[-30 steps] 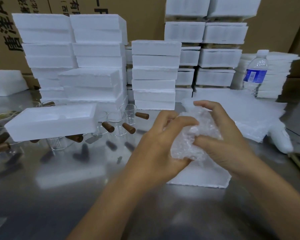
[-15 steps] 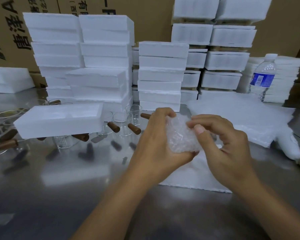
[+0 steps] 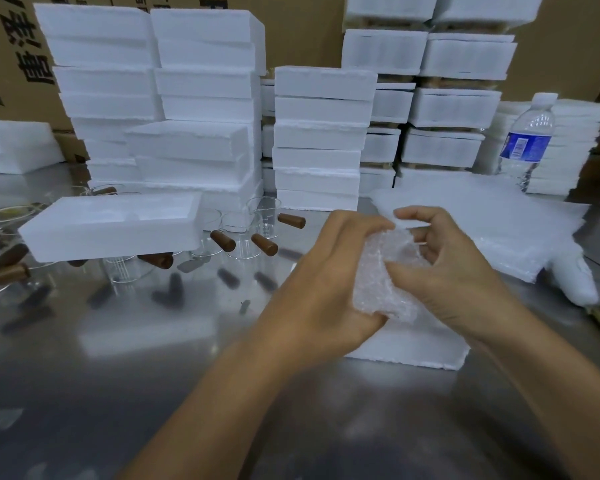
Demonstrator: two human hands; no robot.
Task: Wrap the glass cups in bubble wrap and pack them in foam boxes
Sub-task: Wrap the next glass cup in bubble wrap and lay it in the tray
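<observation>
A bubble-wrapped bundle (image 3: 381, 278) sits between both hands above a foam box (image 3: 409, 351) on the steel table. My left hand (image 3: 326, 289) grips the bundle from the left, fingers curled over its top. My right hand (image 3: 451, 271) holds its right side and pinches a flap of wrap near the top. The cup inside is hidden by the wrap. Several bare glass cups with brown wooden handles (image 3: 257, 233) stand left of my hands. An open foam box (image 3: 111, 226) rests on top of some of them.
Tall stacks of foam boxes (image 3: 201, 98) line the back of the table (image 3: 118, 393). A pile of bubble-wrap sheets (image 3: 499, 230) lies to the right, with a water bottle (image 3: 529, 140) behind it. Cardboard cartons form the back wall.
The bundle has been turned and tightened between my hands. My right hand's fingers have lifted from the front of it to pinch a flap at the top.
</observation>
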